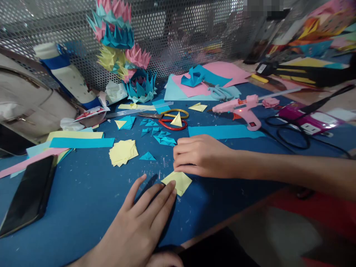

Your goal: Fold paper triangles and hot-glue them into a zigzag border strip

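Observation:
On the blue table lies a small pale yellow paper (184,182), partly folded, with its near corner pointing at me. My left hand (140,218) is spread, and its fingertips press on the paper's left side. Curled fingers of my right hand (203,155) are closed at the paper's far edge; its thumb and the edge under it are hidden. Left of them sit a stack of yellow paper squares (123,152) and a folded blue triangle (148,156). Several more blue triangles (164,138) lie just beyond, beside red-and-yellow-handled scissors (174,124).
A pink glue gun (244,107) with a lit light rests at the right, its cord near a purple power strip (308,118). A phone (29,193) and paper strips (80,142) lie left. Behind stand a bottle (69,79) and a folded-paper tower (116,37).

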{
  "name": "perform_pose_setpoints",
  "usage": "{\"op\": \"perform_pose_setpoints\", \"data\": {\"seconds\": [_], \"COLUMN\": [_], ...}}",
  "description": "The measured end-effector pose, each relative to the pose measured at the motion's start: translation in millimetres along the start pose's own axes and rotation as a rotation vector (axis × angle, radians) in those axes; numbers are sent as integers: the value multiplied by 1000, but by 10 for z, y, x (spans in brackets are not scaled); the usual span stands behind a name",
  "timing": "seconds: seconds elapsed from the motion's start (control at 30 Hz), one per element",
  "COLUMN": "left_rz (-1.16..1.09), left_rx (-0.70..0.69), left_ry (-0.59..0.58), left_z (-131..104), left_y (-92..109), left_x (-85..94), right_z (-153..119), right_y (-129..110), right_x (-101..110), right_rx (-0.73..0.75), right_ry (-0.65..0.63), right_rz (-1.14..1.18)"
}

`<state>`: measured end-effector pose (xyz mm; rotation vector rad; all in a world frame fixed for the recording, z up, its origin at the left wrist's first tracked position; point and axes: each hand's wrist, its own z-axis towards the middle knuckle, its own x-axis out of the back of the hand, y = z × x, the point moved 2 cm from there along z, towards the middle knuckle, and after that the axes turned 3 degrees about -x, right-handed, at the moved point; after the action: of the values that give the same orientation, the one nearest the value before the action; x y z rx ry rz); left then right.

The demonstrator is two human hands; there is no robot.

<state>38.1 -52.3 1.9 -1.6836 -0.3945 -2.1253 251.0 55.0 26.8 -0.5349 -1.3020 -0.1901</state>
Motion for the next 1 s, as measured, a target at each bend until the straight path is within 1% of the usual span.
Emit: {"op": "perform_pose_setpoints", "data": {"seconds": [0.07, 0.13, 0.2, 0.27, 0.37, 0.5, 0.6, 0.7, 0.83, 1.0], "left_rz": [10, 25, 37, 43, 52, 71, 79, 75, 62, 79], "left_rx": [-2, 16, 50, 84, 105, 104, 106, 100, 100, 93], "left_ry": [-22, -44, -51, -50, -47, -36, -32, -33, -38, -10], "left_z": [-9, -20, -32, -40, -44, -37, -30, -30, -39, -45], "left_y": [19, 37, 54, 72, 101, 124, 125, 122, 116, 117], "left_x": [2, 10, 23, 38, 56, 71, 75, 75, 77, 65], "right_z": [54, 108, 146, 155, 120, 41, 8, 12, 45, 51], "right_y": [12, 11, -3, -23, -48, -82, -116, -149, -147, -77], "right_x": [-29, -43, -49, -58, -84, -116, -132, -136, -127, -95], "right_rx": [-68, -106, -93, -37, 85, 252, 313, 351, 384, 363], "right_ry": [-45, -90, -89, -62, -11, 71, 124, 160, 120, 44], "right_rz": [112, 220, 282, 301, 236, 6, -159, -265, -293, -225]}}
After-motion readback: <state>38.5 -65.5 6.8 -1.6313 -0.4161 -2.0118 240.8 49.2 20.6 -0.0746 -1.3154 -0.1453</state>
